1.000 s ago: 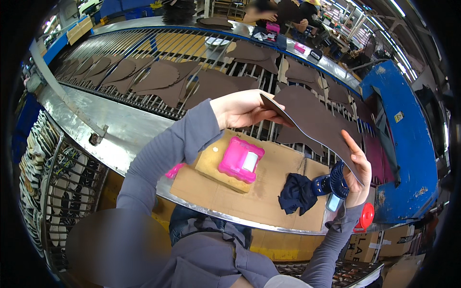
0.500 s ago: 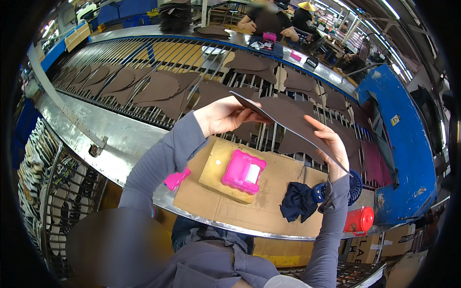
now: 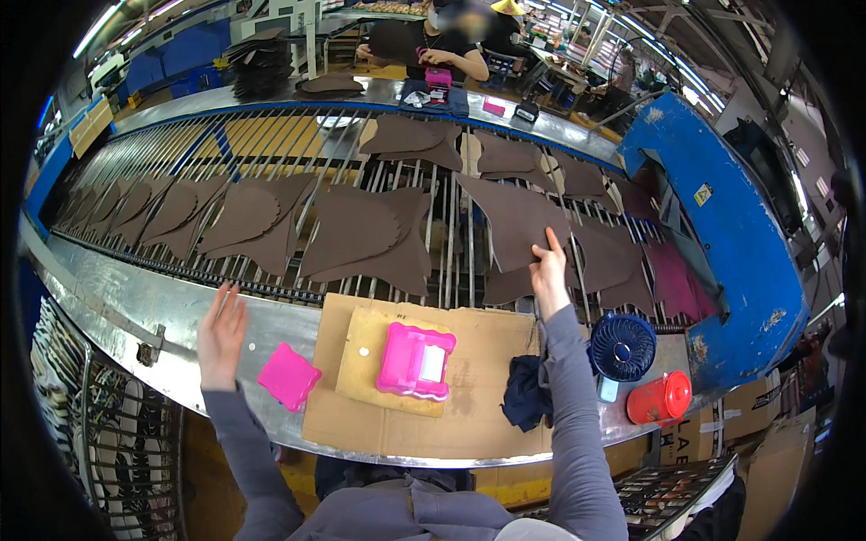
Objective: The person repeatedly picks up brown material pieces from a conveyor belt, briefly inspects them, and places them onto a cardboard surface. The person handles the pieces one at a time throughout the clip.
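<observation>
Both hands have come apart since half a second ago, when they were holding a brown piece up between them; that piece [image 3: 517, 219] is now lying flat on the rack [image 3: 271, 144] of metal bars, among the other brown pieces [image 3: 356, 230] spread across it. Beside the rack, the blue machine housing [image 3: 722, 216] is curving down the right side. On the steel counter [image 3: 108, 298] in front, a cardboard sheet [image 3: 478, 361] is lying under a pink box [image 3: 415, 361], with a dark cloth [image 3: 526, 394], a blue fan [image 3: 622, 347] and a red container [image 3: 659, 398] to its right. The right hand [image 3: 548, 270] is resting its fingertips on the piece's lower edge, fingers extended, gripping nothing. The left hand [image 3: 222, 332] is hovering open and empty over the counter, just above a pink lid [image 3: 289, 376].
</observation>
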`<move>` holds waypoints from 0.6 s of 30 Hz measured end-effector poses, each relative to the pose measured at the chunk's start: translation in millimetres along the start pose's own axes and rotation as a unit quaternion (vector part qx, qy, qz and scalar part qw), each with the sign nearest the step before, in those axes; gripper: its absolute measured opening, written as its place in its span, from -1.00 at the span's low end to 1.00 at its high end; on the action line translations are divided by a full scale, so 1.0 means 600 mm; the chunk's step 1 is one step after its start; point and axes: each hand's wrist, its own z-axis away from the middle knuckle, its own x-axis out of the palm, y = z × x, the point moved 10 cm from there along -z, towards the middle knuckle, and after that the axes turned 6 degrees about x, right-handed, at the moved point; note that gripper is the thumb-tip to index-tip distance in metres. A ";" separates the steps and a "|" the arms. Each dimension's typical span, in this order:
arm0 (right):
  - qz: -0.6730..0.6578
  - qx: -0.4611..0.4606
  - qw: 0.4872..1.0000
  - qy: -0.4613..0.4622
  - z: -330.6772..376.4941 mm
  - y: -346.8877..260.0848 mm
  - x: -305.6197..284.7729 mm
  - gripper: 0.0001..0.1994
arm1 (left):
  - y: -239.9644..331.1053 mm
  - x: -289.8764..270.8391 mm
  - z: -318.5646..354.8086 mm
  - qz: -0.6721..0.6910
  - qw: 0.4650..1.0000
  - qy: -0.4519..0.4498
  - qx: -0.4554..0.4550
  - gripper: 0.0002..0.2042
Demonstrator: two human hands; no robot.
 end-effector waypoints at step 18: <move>0.081 0.125 0.986 0.074 -0.058 0.146 -0.107 -0.26 | -0.108 0.014 -0.130 -0.291 0.953 -0.062 -0.051 -0.63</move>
